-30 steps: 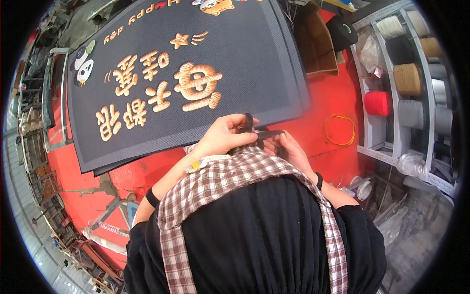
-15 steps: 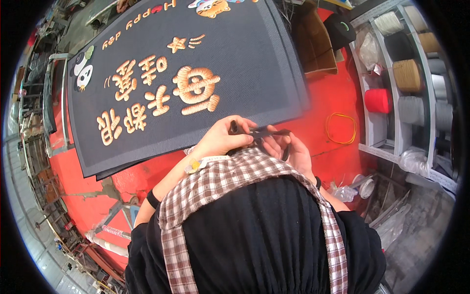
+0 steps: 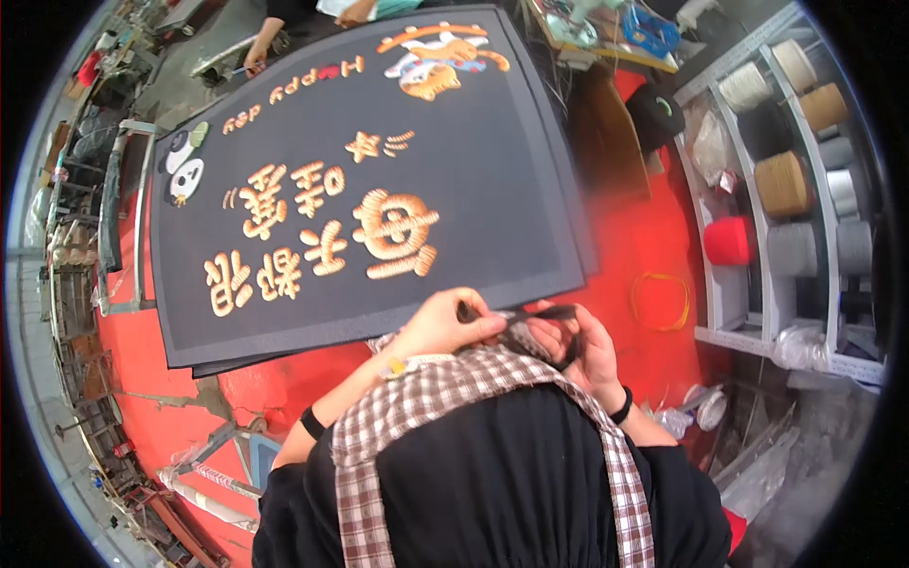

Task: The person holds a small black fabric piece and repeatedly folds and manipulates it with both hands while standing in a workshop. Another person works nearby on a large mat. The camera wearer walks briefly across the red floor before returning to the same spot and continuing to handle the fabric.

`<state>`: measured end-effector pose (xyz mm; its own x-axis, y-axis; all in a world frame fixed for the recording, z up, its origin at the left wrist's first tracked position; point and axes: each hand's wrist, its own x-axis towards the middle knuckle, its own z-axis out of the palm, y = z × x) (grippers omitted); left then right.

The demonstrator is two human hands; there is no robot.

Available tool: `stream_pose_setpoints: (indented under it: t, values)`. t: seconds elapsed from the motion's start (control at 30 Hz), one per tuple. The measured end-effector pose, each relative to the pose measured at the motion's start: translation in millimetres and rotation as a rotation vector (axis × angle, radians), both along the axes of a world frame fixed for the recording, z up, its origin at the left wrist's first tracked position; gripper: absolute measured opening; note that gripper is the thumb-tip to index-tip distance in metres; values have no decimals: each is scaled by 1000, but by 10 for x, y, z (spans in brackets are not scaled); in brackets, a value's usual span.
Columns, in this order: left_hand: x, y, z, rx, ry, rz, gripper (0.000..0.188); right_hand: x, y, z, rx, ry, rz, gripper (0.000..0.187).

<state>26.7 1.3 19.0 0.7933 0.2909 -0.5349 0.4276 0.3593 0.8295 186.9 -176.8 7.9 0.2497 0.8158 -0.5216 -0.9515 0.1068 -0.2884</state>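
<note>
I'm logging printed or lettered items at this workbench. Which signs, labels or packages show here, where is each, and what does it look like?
Lettered mat: on the red table ahead of both hands; large dark rectangle with orange tufted characters, a panda figure at its left edge and a cartoon animal at its far edge.
Clear plastic bags: lower right, by the yarn shelf; crumpled and see-through.
No screens in view.

A red work surface [image 3: 653,227] fills the middle of the frame. At right, a pale shelf unit [image 3: 757,275] holds yarn cones [image 3: 782,183]. Grey floor [image 3: 28,312] and metal racks [image 3: 80,275] line the left edge.
</note>
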Motion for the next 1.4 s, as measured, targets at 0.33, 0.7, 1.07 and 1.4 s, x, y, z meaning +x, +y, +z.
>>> stream_pose_setpoints:
  t: [0.33,0.7,1.07,1.4]
  values:
    - [16,-17,-94,-173,-22,49,23,214,186,270,-62,-405,92,24]
    - [5,89,22,207,-243,-128,46,234,732,424,6,-591,209,20]
    - [-33,103,29,87,-138,-157,41,594,182,380,-164,-708,415,22]
    - [70,74,-270,-91,-101,-38,38,495,-131,190,-297,-719,869,18]
